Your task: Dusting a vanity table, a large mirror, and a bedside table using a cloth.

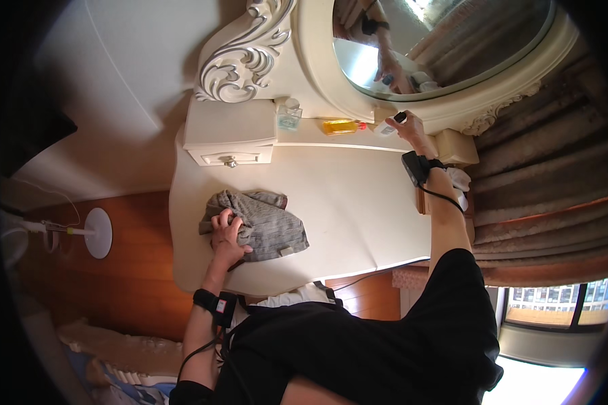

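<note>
On the cream dressing table (354, 202) lies a crumpled grey cloth (276, 230), near the front left. My left hand (227, 240) rests on it with curled fingers; whether they pinch the fabric is hard to tell. At the back, below the mirror, my right hand (411, 130) grips a small white bottle (385, 127) with a black cap. Just left of that bottle, a bottle of yellow liquid (340, 126) with a red cap lies on its side on the back ledge. A clear glass bottle (289, 117) with pale blue liquid is farther left.
An oval mirror (451, 45) in a carved cream frame rises behind the ledge. A small drawer unit (230, 132) stands at the back left. By the right edge are a cream box (456, 147) and white items (458, 179). Brown curtains (542, 202) hang at right.
</note>
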### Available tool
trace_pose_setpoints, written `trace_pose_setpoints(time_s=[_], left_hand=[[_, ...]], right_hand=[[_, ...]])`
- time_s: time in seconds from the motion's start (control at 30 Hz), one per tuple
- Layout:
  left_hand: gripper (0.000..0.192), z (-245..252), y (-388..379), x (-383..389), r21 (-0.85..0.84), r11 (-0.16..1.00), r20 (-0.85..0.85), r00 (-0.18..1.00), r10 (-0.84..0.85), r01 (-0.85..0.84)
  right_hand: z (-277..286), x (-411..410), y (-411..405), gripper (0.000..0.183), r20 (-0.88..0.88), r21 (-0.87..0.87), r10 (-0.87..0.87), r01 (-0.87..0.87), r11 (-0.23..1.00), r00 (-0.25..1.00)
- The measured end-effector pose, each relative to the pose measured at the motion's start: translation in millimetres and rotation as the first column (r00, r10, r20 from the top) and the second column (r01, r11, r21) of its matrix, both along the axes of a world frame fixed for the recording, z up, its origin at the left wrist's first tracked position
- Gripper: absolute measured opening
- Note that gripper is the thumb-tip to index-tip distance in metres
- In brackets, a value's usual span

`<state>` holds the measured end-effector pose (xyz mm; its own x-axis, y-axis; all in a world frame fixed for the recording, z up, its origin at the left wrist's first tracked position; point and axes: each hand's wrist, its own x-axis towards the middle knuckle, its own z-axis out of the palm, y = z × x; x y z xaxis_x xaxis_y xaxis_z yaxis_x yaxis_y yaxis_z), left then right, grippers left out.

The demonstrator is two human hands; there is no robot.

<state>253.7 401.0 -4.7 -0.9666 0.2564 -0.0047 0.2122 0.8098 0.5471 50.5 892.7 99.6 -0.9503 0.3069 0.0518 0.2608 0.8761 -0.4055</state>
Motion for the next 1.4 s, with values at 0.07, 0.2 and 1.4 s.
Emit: trace_pose_setpoints(time_s=[0.07,0.2,1.4], left_hand=[[0.060,0,2,0,-0.002,1.000,0.014,1.000,0.005,-0.005],[0.060,1,1,0,-0.027,1.000,0.021,1.000,0.015,-0.014],[0.063,4,3,-2,-0.049,0.998,0.058,0.998,0.036,-0.033]], right_hand=[[3,1,1,0.053,0.053,-0.082,-0.020,0.024,0.996,0.998],[12,4,-6,0.035,0.131,-0.395,-0.032,0.082,0.915,0.991],[-85,-14,-102,0.056,0.000,-0.102,-0.228,0.227,0.969,0.974]])
